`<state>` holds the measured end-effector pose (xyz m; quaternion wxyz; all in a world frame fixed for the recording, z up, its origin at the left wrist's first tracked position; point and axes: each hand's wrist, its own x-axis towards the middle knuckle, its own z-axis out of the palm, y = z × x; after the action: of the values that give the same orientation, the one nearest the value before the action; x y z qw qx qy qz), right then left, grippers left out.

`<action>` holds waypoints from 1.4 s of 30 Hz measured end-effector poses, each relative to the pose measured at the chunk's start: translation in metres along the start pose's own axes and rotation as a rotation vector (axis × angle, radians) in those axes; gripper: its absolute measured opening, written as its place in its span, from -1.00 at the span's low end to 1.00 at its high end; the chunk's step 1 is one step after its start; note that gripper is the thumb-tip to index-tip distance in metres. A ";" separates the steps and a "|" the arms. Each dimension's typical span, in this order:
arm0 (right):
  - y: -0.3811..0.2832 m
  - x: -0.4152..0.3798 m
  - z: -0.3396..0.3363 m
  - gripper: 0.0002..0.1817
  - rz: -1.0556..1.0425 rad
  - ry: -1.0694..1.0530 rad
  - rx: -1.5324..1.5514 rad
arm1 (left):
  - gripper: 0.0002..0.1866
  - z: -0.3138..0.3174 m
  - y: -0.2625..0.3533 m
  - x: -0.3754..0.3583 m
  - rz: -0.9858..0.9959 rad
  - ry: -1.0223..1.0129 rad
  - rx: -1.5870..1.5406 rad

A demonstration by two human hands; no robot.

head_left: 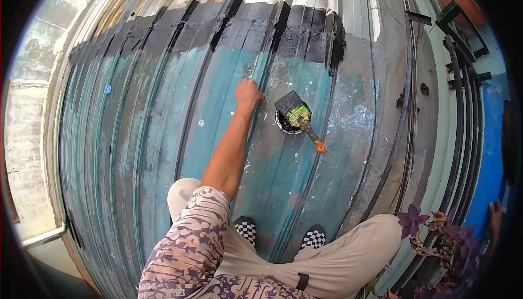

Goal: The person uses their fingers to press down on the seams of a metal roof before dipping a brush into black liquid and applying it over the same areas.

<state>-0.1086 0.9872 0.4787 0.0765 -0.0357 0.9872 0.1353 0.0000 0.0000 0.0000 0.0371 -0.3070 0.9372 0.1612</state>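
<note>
- Clenching left hand [249,95] over the roof [218,81].
- With right hand [495,218] beside blue wall [493,152]; cannot tell finger grip.
- With brush [299,115] lying across paint can [281,125], just right of left hand.

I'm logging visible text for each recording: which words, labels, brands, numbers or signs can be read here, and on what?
None can be read.
Brush and paint tin: no legible label.
Blue disc: too small to tell whether it is marked.
Sleeve and checked shoes: patterns only, no readable words.
</note>
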 end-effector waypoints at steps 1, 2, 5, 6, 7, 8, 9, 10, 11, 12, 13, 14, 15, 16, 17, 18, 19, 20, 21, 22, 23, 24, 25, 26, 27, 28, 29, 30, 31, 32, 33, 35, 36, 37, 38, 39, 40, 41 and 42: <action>-0.033 0.001 -0.026 -0.45 0.172 -0.211 0.177 | -0.67 -0.001 -0.002 -0.003 0.010 0.014 -0.006; -0.066 0.007 -0.053 -0.55 0.348 -0.417 0.355 | -0.63 -0.003 -0.002 -0.006 0.023 0.033 -0.012; -0.170 0.040 -0.137 -0.64 0.624 -0.588 0.165 | -0.57 -0.011 0.002 0.009 -0.006 -0.012 -0.058; -0.227 0.047 -0.158 -0.66 0.487 -0.396 0.073 | -0.57 -0.011 0.000 0.008 0.008 -0.019 -0.053; -0.240 0.064 -0.175 -0.62 0.267 -0.192 0.204 | -0.55 -0.009 -0.001 0.009 -0.001 -0.020 -0.046; -0.257 0.083 -0.193 -0.58 -0.150 0.119 -0.056 | -0.52 -0.007 -0.002 0.010 -0.008 -0.020 -0.040; -0.334 0.077 -0.215 -0.60 -0.047 0.166 -0.050 | -0.52 -0.010 -0.002 0.010 0.011 -0.023 -0.046; -0.384 0.075 -0.224 -0.62 -0.194 0.345 -0.100 | -0.51 -0.014 -0.001 0.007 0.005 -0.019 -0.033; -0.418 0.089 -0.233 -0.60 -0.333 0.373 -0.096 | -0.50 -0.014 0.000 0.005 0.002 -0.017 -0.022; -0.437 0.120 -0.225 -0.60 -0.307 0.372 -0.113 | -0.49 -0.012 0.000 0.004 0.009 -0.014 -0.024; -0.456 0.159 -0.203 -0.63 -0.501 0.330 0.133 | -0.48 -0.009 -0.001 0.003 0.012 -0.009 -0.026; -0.486 0.183 -0.181 -0.65 -0.696 0.289 0.384 | -0.48 -0.009 0.001 0.000 0.030 -0.011 -0.041; -0.521 0.205 -0.159 -0.69 -0.685 0.223 0.309 | -0.48 -0.010 0.001 -0.002 0.012 0.003 -0.032; -0.587 0.183 -0.138 -0.67 -0.678 0.143 0.279 | -0.49 -0.011 0.000 -0.005 -0.009 0.017 -0.020; -0.631 0.172 -0.122 -0.67 -0.740 0.103 0.197 | -0.49 -0.011 0.000 -0.006 0.002 0.024 -0.029; -0.658 0.186 -0.090 -0.70 -0.824 0.139 -0.007 | -0.49 -0.011 0.000 -0.007 -0.014 0.022 -0.037; -0.679 0.194 -0.057 -0.71 -0.805 0.031 0.025 | -0.49 -0.010 -0.001 -0.008 -0.031 0.020 -0.044; -0.693 0.206 -0.020 -0.71 -0.770 -0.035 0.076 | -0.49 -0.010 0.000 -0.008 -0.021 0.024 -0.051; -0.704 0.231 0.026 -0.69 -0.731 -0.069 0.049 | -0.49 -0.009 0.000 -0.008 -0.013 0.030 -0.061; -0.710 0.242 0.063 -0.65 -0.691 -0.084 0.110 | -0.50 -0.009 -0.001 -0.008 -0.010 0.042 -0.064; -0.714 0.253 0.107 -0.59 -0.666 -0.075 0.168 | -0.50 -0.008 -0.001 -0.010 -0.011 0.052 -0.068; -0.718 0.264 0.149 -0.52 -0.647 -0.066 0.227 | -0.50 -0.008 0.000 -0.010 -0.018 0.064 -0.078; -0.720 0.270 0.187 -0.52 -0.644 -0.062 0.227 | -0.50 -0.010 0.001 -0.011 -0.014 0.067 -0.080; -0.721 0.276 0.221 -0.46 -0.656 -0.034 0.222 | -0.49 -0.014 0.003 -0.011 -0.031 0.044 -0.081; -0.724 0.278 0.234 -0.38 -0.671 -0.005 0.217 | -0.49 -0.012 0.003 -0.008 -0.049 0.022 -0.082; -0.728 0.283 0.247 -0.38 -0.674 -0.008 0.220 | -0.50 -0.010 0.003 -0.007 -0.041 0.039 -0.063; -0.733 0.288 0.259 -0.34 -0.684 0.016 0.260 | -0.50 -0.008 0.003 -0.003 -0.041 0.038 -0.057; -0.739 0.290 0.270 -0.30 -0.695 0.037 0.302 | -0.51 -0.011 0.006 -0.003 -0.046 0.027 -0.048; -0.747 0.289 0.276 -0.30 -0.699 0.028 0.307 | -0.52 -0.012 0.006 -0.004 -0.054 0.013 -0.039; -0.753 0.289 0.281 -0.30 -0.748 0.081 0.334 | -0.52 -0.013 0.008 -0.004 -0.058 0.007 -0.034; -0.759 0.287 0.284 -0.30 -0.793 0.134 0.361 | -0.53 -0.014 0.009 -0.003 -0.059 0.009 -0.033; -0.765 0.258 0.298 -0.32 -0.794 0.188 0.414 | -0.54 -0.011 0.008 -0.004 -0.054 -0.004 -0.029; -0.763 0.240 0.302 -0.33 -0.800 0.259 0.460 | -0.53 -0.011 0.007 -0.002 -0.031 0.009 -0.021; -0.755 0.212 0.307 -0.38 -0.815 0.238 0.513 | -0.51 -0.011 0.007 -0.002 -0.005 0.020 -0.011; -0.747 0.184 0.307 -0.42 -0.824 0.212 0.569 | -0.51 -0.010 0.008 -0.002 0.001 0.004 -0.006; -0.741 0.163 0.281 -0.42 -0.816 0.200 0.574 | -0.51 -0.010 0.008 -0.003 -0.003 0.013 -0.014; -0.738 0.140 0.235 -0.42 -0.854 -0.289 0.275 | -0.50 -0.011 0.007 -0.003 -0.004 0.025 -0.018; -0.736 0.127 0.211 -0.43 -0.852 -0.770 -0.039 | -0.50 -0.011 0.004 -0.004 0.001 0.015 -0.010; -0.732 0.129 0.213 -0.43 -0.846 -0.769 -0.036 | -0.52 -0.009 0.002 0.000 -0.004 0.016 -0.005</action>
<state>-0.1394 0.3350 0.0639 0.4771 -0.3773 0.7857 0.1129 -0.0010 -0.0012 0.0096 0.0294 -0.3103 0.9365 0.1609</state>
